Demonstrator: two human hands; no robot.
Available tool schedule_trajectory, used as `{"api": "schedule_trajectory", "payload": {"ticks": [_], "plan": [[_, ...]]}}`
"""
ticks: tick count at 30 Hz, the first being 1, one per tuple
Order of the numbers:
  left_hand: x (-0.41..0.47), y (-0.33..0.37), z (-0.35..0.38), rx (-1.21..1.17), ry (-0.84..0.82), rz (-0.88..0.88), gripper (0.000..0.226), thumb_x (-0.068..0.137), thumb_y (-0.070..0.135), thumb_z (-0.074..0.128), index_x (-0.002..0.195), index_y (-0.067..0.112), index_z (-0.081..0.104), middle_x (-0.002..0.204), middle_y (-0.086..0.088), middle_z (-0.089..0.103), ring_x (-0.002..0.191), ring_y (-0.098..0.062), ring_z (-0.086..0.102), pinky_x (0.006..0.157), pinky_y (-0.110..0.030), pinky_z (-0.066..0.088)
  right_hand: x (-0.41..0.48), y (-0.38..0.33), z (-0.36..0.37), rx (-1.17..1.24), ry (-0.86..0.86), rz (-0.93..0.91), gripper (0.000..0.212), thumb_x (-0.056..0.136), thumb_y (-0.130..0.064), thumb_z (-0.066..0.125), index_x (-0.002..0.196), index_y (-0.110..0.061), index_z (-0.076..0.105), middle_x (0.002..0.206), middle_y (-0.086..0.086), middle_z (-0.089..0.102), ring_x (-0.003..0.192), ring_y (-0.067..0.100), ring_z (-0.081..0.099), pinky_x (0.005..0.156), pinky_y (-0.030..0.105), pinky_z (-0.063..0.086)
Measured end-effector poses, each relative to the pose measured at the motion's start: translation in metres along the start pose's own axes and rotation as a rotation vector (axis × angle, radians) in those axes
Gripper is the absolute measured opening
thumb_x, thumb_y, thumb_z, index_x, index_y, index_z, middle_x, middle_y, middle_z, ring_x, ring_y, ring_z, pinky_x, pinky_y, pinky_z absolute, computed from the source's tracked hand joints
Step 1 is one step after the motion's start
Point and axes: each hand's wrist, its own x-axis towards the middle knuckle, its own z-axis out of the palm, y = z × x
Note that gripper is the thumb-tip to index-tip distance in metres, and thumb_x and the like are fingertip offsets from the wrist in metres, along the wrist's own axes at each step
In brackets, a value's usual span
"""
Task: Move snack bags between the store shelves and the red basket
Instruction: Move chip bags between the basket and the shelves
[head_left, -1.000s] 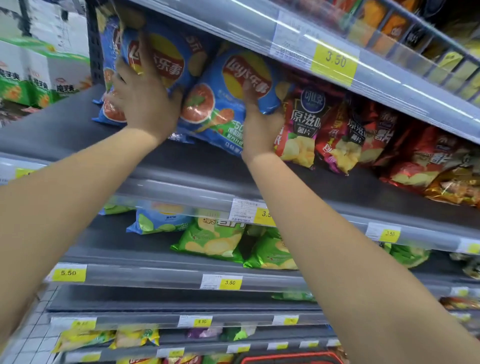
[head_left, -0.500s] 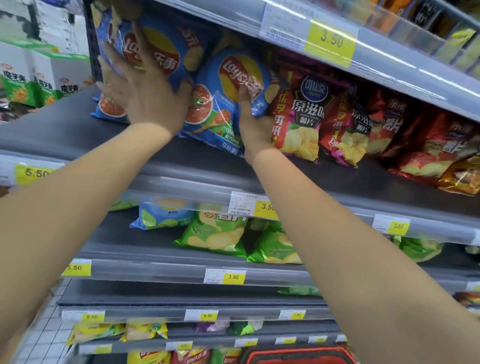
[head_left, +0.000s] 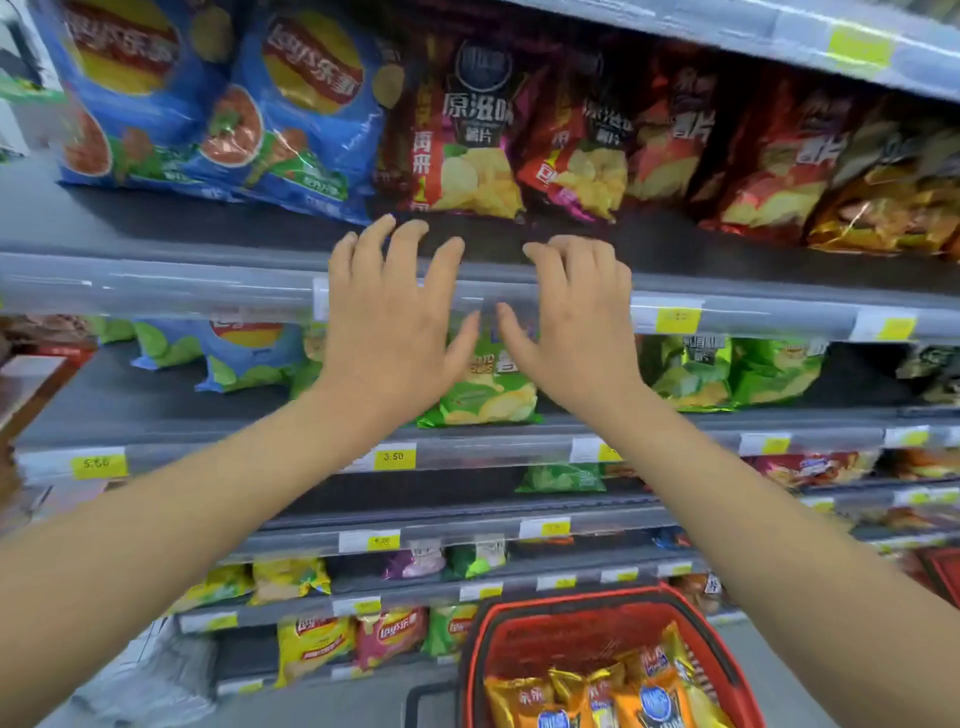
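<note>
Two blue snack bags (head_left: 306, 119) stand upright at the left of the upper shelf (head_left: 156, 286). My left hand (head_left: 389, 322) and my right hand (head_left: 576, 322) hover in front of that shelf's edge, fingers spread, holding nothing and apart from the bags. At the bottom right sits the red basket (head_left: 519, 629), with several orange and yellow snack bags (head_left: 597, 691) inside. Dark red snack bags (head_left: 478, 135) fill the upper shelf to the right of the blue ones.
Green snack bags (head_left: 483, 395) lie on the shelf below, behind my hands. Lower shelves hold yellow, pink and green bags (head_left: 358, 639). Yellow price tags (head_left: 395, 457) line the shelf edges. Another shelf overhangs at the top right.
Both hands have let go of the blue bags and drawn back down to the shelf edge. The view has tilted downward, and the red basket now shows.
</note>
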Motion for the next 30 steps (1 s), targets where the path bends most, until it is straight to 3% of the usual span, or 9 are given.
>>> {"api": "schedule_trajectory", "payload": {"ticks": [7, 16, 26, 30], "plan": [[-0.047, 0.118, 0.03, 0.076, -0.253, -0.076, 0.063, 0.083, 0.048, 0.051, 0.132, 0.008, 0.048, 0.128, -0.023, 0.052, 0.118, -0.043, 0.046, 0.099, -0.053, 0.036, -0.103, 0.091, -0.021, -0.11, -0.146, 0.029, 0.047, 0.079, -0.034, 0.058, 0.115, -0.004, 0.058, 0.11, 0.018, 0.057, 0.099, 0.037, 0.052, 0.08, 0.044, 0.04], [-0.109, 0.262, 0.077, 0.214, -0.627, -0.321, 0.075, 0.088, 0.052, 0.051, 0.146, 0.008, 0.029, 0.14, -0.024, 0.04, 0.128, -0.043, 0.036, 0.106, -0.06, 0.025, -0.252, 0.188, -0.008, -0.196, -0.506, 0.083, 0.052, 0.072, -0.034, 0.071, 0.111, -0.002, 0.06, 0.108, 0.024, 0.059, 0.099, 0.041, 0.055, 0.081, 0.049, 0.045], [-0.216, 0.323, 0.144, 0.245, -0.818, -0.341, 0.08, 0.087, 0.056, 0.049, 0.146, 0.008, 0.024, 0.139, -0.021, 0.041, 0.127, -0.041, 0.037, 0.105, -0.06, 0.027, -0.426, 0.224, 0.048, -0.189, -0.787, 0.165, 0.05, 0.063, -0.034, 0.077, 0.1, -0.003, 0.063, 0.094, 0.022, 0.061, 0.088, 0.038, 0.058, 0.074, 0.047, 0.048], [-0.277, 0.333, 0.186, 0.241, -0.871, -0.306, 0.081, 0.086, 0.057, 0.051, 0.147, 0.01, 0.026, 0.137, -0.021, 0.043, 0.127, -0.041, 0.038, 0.103, -0.059, 0.029, -0.501, 0.231, 0.079, -0.169, -0.925, 0.251, 0.055, 0.071, -0.042, 0.071, 0.112, -0.007, 0.06, 0.102, 0.02, 0.059, 0.097, 0.039, 0.055, 0.081, 0.05, 0.046]]}}
